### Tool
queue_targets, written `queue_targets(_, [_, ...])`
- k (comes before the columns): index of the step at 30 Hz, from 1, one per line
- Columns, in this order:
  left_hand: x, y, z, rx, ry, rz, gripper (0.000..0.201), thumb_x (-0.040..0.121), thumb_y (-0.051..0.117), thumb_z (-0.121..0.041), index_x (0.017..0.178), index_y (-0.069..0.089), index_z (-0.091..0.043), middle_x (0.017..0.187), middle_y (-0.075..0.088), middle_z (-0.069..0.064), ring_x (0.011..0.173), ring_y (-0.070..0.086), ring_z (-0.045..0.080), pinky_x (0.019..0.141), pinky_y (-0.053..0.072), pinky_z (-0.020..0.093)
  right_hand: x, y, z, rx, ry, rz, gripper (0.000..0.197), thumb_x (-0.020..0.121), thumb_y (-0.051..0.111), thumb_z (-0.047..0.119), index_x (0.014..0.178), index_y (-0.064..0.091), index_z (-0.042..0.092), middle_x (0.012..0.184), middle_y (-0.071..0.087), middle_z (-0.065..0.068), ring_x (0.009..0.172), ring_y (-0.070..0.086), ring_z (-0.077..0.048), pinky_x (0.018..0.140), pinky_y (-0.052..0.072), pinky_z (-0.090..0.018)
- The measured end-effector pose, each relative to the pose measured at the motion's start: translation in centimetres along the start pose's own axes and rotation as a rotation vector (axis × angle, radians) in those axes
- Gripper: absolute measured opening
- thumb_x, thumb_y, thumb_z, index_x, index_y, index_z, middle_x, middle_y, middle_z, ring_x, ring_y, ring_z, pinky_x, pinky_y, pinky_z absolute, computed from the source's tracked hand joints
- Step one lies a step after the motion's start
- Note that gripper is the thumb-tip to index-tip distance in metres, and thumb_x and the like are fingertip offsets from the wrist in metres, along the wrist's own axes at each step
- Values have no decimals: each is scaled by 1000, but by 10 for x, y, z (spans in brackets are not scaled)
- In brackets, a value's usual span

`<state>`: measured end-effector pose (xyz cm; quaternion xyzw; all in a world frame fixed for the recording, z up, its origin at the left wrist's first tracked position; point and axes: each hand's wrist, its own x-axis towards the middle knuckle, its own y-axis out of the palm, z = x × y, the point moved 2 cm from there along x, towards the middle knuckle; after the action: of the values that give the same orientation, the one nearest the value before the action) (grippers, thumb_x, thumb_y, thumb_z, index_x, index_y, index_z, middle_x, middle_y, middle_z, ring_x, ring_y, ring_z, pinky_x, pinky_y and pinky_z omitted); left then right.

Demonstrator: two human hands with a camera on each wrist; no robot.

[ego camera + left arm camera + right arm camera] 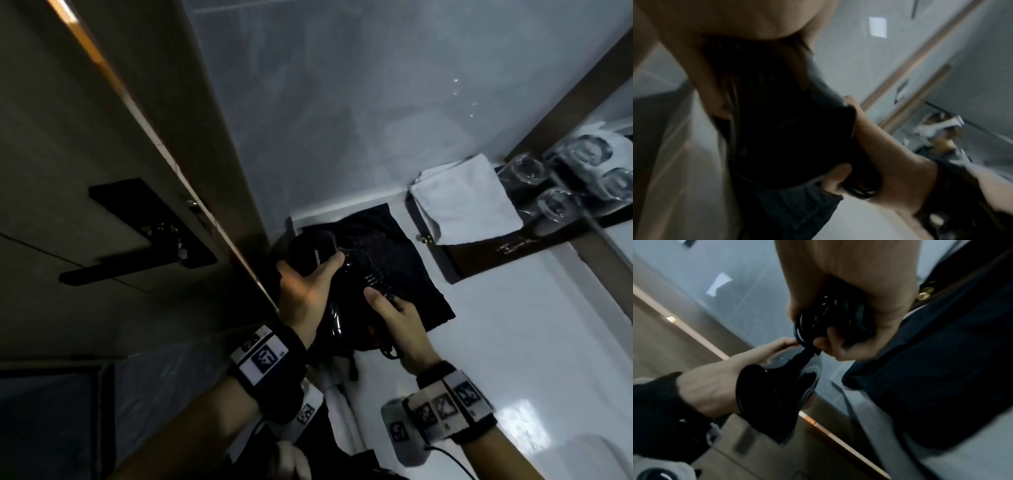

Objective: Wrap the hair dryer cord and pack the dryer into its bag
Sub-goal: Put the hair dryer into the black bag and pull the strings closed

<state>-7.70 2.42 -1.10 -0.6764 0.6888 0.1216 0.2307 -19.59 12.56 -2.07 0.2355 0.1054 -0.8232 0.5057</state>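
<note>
My left hand (308,284) grips the glossy black hair dryer (337,317) by its body, just above the white counter. My right hand (394,318) is curled round the coiled black cord (828,321), with the thumb on the loops beside the dryer's handle. In the right wrist view the cord runs from the coil down into the dryer (777,386), held by the left hand (715,382). The dark fabric bag (414,270) lies flat on the counter under and behind the dryer. The left wrist view is blurred; it shows the dryer (777,129) and the right hand (885,154).
A folded white towel (466,198) and upturned glasses (555,202) sit on a dark wooden tray (479,253) at the back right. The white counter (513,325) stretches right. A door with a black handle (137,240) stands close on the left, with a tiled wall behind.
</note>
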Motion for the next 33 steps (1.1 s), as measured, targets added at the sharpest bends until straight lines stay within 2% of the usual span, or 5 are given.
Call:
queue_targets(5, [-5,26,17,145,123,307,18,94,42,-45,87,52,-32,82,56,-15,78,55,-12,77,38,2,-10,-55,-16,94,81,-77,28,91,54,37,80,59,12,57,46,0,46,43,-11,42,36,-23])
queue_targets(8, [-3,38,28,262,85,482,21,99,36,-25,94,56,-19,87,59,7,89,62,25,83,48,34,-16,-82,-24,147,104,-126,30,94,49,36,86,61,9,56,43,2,46,40,-8,42,34,-21])
queue_targets(14, [-5,51,69,1030,640,913,44,98,44,-18,139,37,-4,151,29,13,140,27,24,114,23,32,-24,-101,-35,245,126,-153,29,96,44,33,83,59,13,61,43,1,46,40,-8,40,33,-19])
queue_targets(24, [29,59,59,1400,700,865,83,87,60,-39,148,12,-8,159,1,6,145,-6,22,116,-4,40,-27,-109,-49,304,180,-73,32,79,51,46,92,57,17,63,44,7,50,37,-7,41,31,-18])
queue_targets(33, [35,57,43,1141,749,917,28,89,58,-20,115,61,-10,137,49,7,131,39,26,104,35,39,-39,-114,-58,291,209,22,26,84,54,44,87,63,20,69,41,-1,51,38,-9,44,30,-20])
